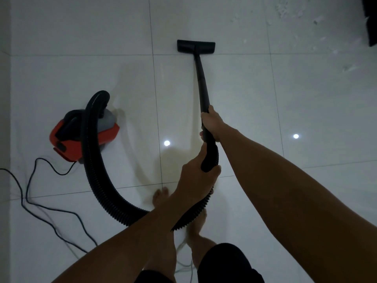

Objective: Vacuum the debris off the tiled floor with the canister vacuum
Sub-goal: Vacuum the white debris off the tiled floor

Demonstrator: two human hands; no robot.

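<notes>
A red and grey canister vacuum (85,137) stands on the white tiled floor (285,99) at the left. Its black ribbed hose (98,170) curves down and round to the wand. My right hand (212,123) grips the black wand (203,82) higher up. My left hand (195,178) grips the curved handle end just below it, where the hose joins. The flat black floor nozzle (195,46) rests on the tiles straight ahead. Pale bits of debris (295,19) lie scattered at the far right, apart from the nozzle.
A black power cord (30,193) loops over the floor at the lower left. My bare feet (161,197) stand under the hose. A dark object (370,19) fills the top right corner. Two ceiling lights reflect off the tiles.
</notes>
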